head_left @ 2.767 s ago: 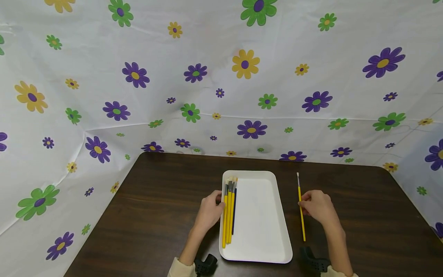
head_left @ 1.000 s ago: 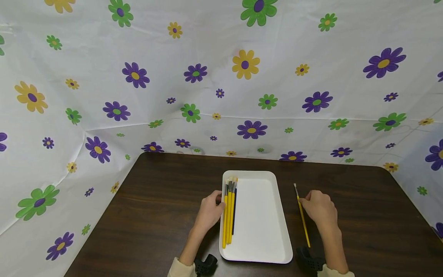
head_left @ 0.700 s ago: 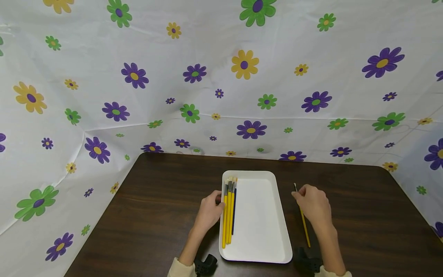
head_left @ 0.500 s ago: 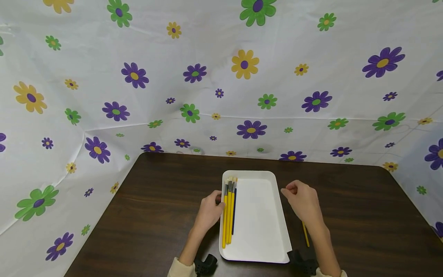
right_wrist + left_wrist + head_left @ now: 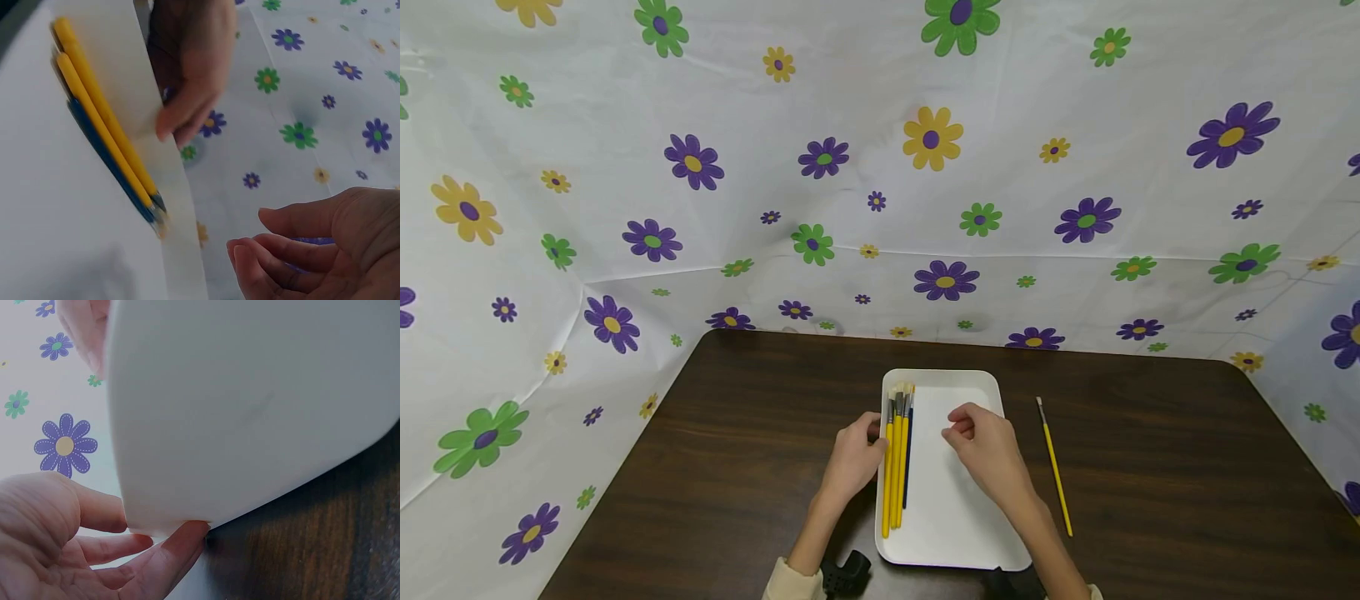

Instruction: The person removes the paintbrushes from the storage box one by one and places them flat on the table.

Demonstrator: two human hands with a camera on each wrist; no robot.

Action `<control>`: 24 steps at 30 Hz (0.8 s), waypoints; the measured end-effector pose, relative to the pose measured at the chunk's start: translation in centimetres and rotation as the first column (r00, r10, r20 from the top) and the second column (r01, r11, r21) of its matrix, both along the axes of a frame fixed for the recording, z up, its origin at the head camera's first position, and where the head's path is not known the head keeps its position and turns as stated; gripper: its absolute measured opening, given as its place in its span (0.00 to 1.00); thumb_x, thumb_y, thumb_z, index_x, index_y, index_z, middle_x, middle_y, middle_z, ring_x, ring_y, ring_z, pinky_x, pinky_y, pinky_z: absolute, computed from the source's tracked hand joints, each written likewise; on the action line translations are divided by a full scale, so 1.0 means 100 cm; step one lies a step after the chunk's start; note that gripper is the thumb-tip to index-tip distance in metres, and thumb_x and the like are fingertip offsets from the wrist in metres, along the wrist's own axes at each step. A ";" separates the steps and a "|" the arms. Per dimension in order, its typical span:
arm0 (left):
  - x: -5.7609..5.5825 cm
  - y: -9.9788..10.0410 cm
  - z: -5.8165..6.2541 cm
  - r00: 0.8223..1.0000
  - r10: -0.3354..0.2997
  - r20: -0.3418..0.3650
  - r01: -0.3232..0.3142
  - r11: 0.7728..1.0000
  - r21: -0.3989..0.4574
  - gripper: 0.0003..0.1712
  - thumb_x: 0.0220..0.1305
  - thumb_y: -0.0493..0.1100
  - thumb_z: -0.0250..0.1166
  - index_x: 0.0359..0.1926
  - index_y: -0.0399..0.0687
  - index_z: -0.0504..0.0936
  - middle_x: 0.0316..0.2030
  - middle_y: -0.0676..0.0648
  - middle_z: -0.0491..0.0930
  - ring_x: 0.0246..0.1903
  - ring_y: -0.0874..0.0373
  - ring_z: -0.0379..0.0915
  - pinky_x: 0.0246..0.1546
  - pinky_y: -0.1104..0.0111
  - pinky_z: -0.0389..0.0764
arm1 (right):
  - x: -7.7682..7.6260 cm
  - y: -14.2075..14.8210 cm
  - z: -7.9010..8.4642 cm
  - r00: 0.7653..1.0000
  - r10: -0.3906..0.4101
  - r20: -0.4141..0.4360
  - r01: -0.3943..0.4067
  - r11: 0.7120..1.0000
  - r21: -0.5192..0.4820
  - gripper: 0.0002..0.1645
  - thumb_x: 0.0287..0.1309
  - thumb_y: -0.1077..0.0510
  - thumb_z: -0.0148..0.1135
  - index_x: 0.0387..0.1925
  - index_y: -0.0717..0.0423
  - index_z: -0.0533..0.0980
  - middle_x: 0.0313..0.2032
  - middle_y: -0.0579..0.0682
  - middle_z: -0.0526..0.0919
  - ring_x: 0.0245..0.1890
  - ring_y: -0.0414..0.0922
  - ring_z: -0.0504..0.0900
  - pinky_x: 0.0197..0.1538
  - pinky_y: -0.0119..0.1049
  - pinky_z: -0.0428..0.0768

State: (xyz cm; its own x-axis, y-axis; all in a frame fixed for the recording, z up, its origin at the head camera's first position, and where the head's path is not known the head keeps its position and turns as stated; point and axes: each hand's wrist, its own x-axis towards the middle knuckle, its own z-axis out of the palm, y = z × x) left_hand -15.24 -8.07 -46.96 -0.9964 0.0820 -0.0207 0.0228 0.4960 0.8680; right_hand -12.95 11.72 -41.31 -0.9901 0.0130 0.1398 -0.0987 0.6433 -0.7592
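Observation:
My left hand grips the left rim of a white tray; the left wrist view shows its thumb and fingertips at the tray's wall. Along that side inside the tray lie several yellow-handled paintbrushes and a dark blue paintbrush, bristles pointing away from me. Above the tray's right half hovers my right hand, thumb and fingers loosely bent and apart, holding nothing; the right wrist view shows the gap. One yellow paintbrush lies on the table right of the tray, slightly slanted.
The dark wooden table has a white flower-patterned cloth behind it and at its sides. Black wrist mounts sit at both forearms near the front edge.
My right hand first held the single yellow paintbrush, which settled lower and more slanted on the table. It then let go and moved left over the tray. My left hand stayed put.

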 end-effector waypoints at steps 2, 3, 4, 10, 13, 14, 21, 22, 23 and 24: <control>0.000 0.000 0.000 1.000 0.000 0.002 0.000 1.000 -0.001 0.20 0.70 0.32 0.62 0.60 0.30 0.78 0.46 0.33 0.83 0.33 0.49 0.84 0.23 0.64 0.84 | 0.001 -0.007 -0.004 1.000 0.015 0.011 -0.014 1.000 -0.006 0.07 0.59 0.69 0.71 0.39 0.67 0.82 0.27 0.49 0.79 0.28 0.43 0.76 0.32 0.32 0.79; 0.000 0.000 0.001 1.000 0.000 0.003 0.000 1.000 -0.001 0.20 0.70 0.32 0.62 0.61 0.30 0.78 0.46 0.33 0.83 0.33 0.49 0.83 0.23 0.64 0.84 | 0.001 -0.010 -0.007 1.000 0.021 0.018 -0.021 1.000 -0.011 0.07 0.59 0.69 0.71 0.40 0.68 0.82 0.26 0.48 0.79 0.27 0.43 0.75 0.31 0.31 0.78; 0.000 0.000 0.000 1.000 0.000 0.003 0.000 1.000 0.002 0.20 0.70 0.32 0.62 0.61 0.30 0.78 0.46 0.33 0.83 0.33 0.49 0.83 0.23 0.64 0.84 | 0.001 -0.013 -0.009 0.999 0.028 0.023 -0.028 0.999 -0.015 0.08 0.58 0.69 0.71 0.40 0.68 0.82 0.26 0.48 0.78 0.26 0.42 0.75 0.30 0.31 0.77; 0.000 0.001 -0.001 1.000 -0.002 0.020 0.002 1.000 0.009 0.20 0.70 0.32 0.61 0.61 0.30 0.77 0.46 0.33 0.82 0.32 0.50 0.83 0.24 0.64 0.85 | 0.003 -0.029 -0.023 0.996 0.081 0.049 -0.080 0.997 -0.021 0.09 0.56 0.71 0.71 0.39 0.69 0.82 0.24 0.46 0.77 0.23 0.40 0.72 0.27 0.30 0.74; 0.001 0.001 -0.001 1.000 -0.002 0.020 0.002 1.000 0.001 0.20 0.70 0.32 0.61 0.61 0.30 0.77 0.46 0.33 0.82 0.32 0.50 0.82 0.25 0.64 0.86 | 0.004 -0.036 -0.027 0.993 0.109 0.050 -0.108 0.994 -0.019 0.09 0.55 0.72 0.70 0.39 0.69 0.82 0.23 0.46 0.77 0.23 0.40 0.72 0.26 0.31 0.73; 0.001 0.001 -0.001 1.000 -0.001 0.019 0.001 1.000 -0.001 0.20 0.70 0.32 0.62 0.61 0.31 0.77 0.46 0.33 0.82 0.32 0.50 0.82 0.25 0.64 0.86 | 0.004 -0.038 -0.028 0.992 0.115 0.052 -0.114 0.993 -0.018 0.09 0.55 0.72 0.70 0.39 0.69 0.81 0.23 0.46 0.77 0.23 0.40 0.72 0.26 0.31 0.73; 0.000 0.001 -0.001 1.000 0.001 0.006 -0.001 1.000 0.006 0.19 0.69 0.32 0.61 0.60 0.31 0.78 0.45 0.33 0.83 0.32 0.50 0.83 0.23 0.66 0.85 | 0.004 -0.046 -0.037 0.985 0.140 0.103 -0.142 0.990 0.007 0.10 0.56 0.71 0.71 0.40 0.70 0.80 0.22 0.46 0.77 0.22 0.39 0.73 0.26 0.31 0.73; 0.000 0.001 -0.001 1.000 0.001 0.005 -0.001 1.000 0.004 0.19 0.69 0.32 0.61 0.60 0.31 0.78 0.46 0.33 0.83 0.32 0.50 0.83 0.22 0.66 0.84 | 0.004 -0.047 -0.039 0.983 0.145 0.114 -0.147 0.989 0.004 0.11 0.56 0.71 0.71 0.41 0.71 0.80 0.22 0.46 0.77 0.22 0.39 0.73 0.26 0.31 0.73; 0.000 0.000 0.000 1.000 0.000 0.003 0.000 1.000 0.002 0.19 0.69 0.32 0.61 0.60 0.31 0.78 0.45 0.33 0.83 0.32 0.50 0.83 0.22 0.66 0.84 | 0.004 -0.048 -0.040 0.981 0.151 0.125 -0.152 0.988 -0.003 0.12 0.56 0.71 0.70 0.42 0.71 0.80 0.22 0.46 0.77 0.22 0.39 0.73 0.26 0.31 0.73; 0.000 0.000 0.000 1.000 -0.002 0.000 0.002 1.000 0.000 0.19 0.69 0.31 0.61 0.59 0.31 0.78 0.45 0.33 0.83 0.32 0.49 0.83 0.22 0.65 0.84 | 0.004 -0.048 -0.041 0.978 0.157 0.136 -0.157 0.987 -0.010 0.13 0.56 0.71 0.70 0.43 0.72 0.79 0.22 0.46 0.76 0.22 0.40 0.73 0.25 0.31 0.73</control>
State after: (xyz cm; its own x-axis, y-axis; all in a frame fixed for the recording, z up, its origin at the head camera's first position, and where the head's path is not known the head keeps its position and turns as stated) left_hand -15.27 -8.04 -46.97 -0.9963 0.0837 -0.0205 0.0238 0.4962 0.8679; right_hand -12.53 6.89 -45.45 -0.9895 -0.1445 0.0041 -0.0949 0.6282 -0.7723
